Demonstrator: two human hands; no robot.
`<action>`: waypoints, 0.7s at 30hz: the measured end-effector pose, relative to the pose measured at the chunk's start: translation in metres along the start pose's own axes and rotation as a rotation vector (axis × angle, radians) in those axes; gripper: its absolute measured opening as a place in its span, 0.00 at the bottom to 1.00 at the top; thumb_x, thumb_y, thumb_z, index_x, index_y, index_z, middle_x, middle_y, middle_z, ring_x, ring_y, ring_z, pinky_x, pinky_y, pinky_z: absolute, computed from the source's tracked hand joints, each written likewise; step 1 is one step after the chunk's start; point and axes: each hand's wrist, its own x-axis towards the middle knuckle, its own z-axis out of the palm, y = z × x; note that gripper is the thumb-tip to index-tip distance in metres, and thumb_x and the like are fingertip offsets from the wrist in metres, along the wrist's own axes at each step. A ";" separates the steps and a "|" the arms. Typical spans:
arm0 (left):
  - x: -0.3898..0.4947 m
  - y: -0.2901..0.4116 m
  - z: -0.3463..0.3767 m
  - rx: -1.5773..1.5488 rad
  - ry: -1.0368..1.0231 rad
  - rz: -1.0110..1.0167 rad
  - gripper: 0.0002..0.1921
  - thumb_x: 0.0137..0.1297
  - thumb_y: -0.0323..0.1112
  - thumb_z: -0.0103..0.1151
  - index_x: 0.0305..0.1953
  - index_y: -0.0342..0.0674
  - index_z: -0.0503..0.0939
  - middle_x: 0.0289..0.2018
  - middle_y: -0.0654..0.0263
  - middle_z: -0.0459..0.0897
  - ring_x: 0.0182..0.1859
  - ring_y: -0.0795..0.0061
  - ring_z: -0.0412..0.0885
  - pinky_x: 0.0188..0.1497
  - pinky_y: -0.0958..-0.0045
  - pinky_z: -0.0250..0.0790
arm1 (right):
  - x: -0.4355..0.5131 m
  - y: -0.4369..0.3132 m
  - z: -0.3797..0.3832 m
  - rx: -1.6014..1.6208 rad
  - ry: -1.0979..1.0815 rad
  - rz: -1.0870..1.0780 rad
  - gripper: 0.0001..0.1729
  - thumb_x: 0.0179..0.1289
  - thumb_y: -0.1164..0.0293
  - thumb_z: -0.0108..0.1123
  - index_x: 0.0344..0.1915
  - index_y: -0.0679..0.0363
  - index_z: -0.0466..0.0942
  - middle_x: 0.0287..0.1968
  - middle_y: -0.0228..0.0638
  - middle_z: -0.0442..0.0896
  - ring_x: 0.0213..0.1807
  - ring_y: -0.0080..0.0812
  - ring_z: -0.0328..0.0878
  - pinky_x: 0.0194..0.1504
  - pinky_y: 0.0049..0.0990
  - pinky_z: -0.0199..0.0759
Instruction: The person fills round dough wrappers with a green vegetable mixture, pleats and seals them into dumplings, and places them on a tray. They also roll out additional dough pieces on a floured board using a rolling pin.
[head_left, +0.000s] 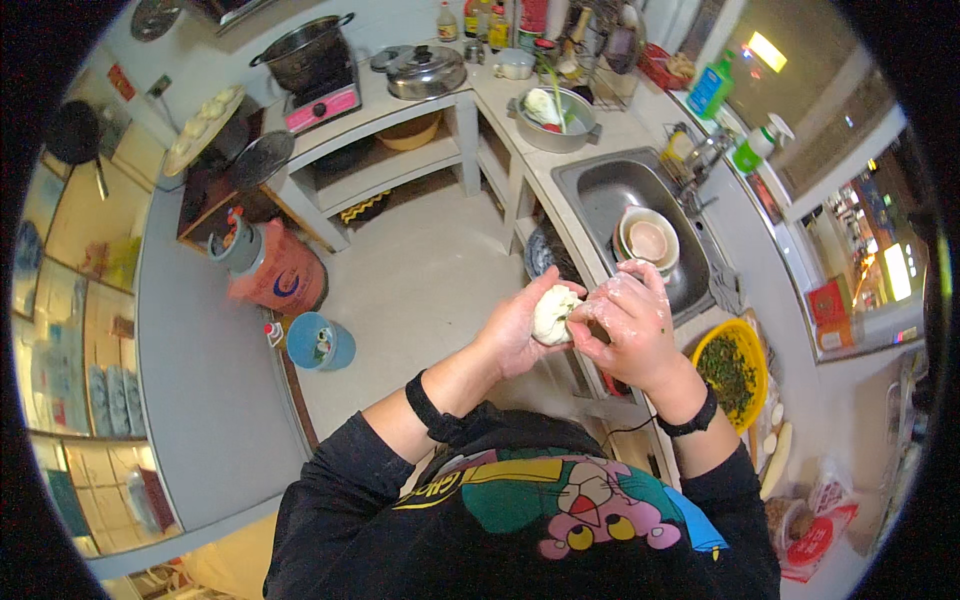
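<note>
My left hand cups a round stuffed dough bun in front of my body, above the floor near the counter edge. Floury fingers of my right hand pinch the bun's right edge, where a bit of green filling shows. Beside my right wrist, a yellow bowl of chopped green filling rests on the counter. Just past the bowl lie a roll of pale dough and small dough pieces.
The steel sink holds stacked bowls. A pot sits on a pink-fronted stove. Pale buns line a tray at the left. On the floor stand a blue bin and a gas cylinder beside a red bag.
</note>
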 end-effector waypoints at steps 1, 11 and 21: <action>-0.005 0.005 -0.005 -0.001 0.009 -0.003 0.21 0.72 0.56 0.42 0.45 0.46 0.77 0.40 0.68 0.83 0.43 0.74 0.82 0.45 0.67 0.76 | 0.008 -0.001 0.006 0.025 0.011 -0.002 0.08 0.43 0.71 0.68 0.25 0.53 0.76 0.26 0.28 0.75 0.31 0.33 0.76 0.51 0.39 0.66; -0.023 0.069 -0.048 -0.156 0.072 0.063 0.21 0.72 0.57 0.40 0.45 0.49 0.76 0.40 0.69 0.82 0.41 0.75 0.81 0.44 0.68 0.73 | 0.082 0.014 0.062 0.323 -0.193 -0.102 0.15 0.46 0.65 0.72 0.37 0.51 0.83 0.32 0.29 0.79 0.37 0.34 0.75 0.51 0.39 0.64; 0.006 0.189 -0.095 -0.065 0.200 0.236 0.20 0.72 0.56 0.40 0.45 0.48 0.76 0.38 0.69 0.82 0.38 0.75 0.81 0.41 0.69 0.75 | 0.197 0.069 0.162 0.441 -0.061 -0.263 0.12 0.44 0.69 0.74 0.31 0.52 0.81 0.29 0.29 0.79 0.32 0.32 0.75 0.52 0.39 0.64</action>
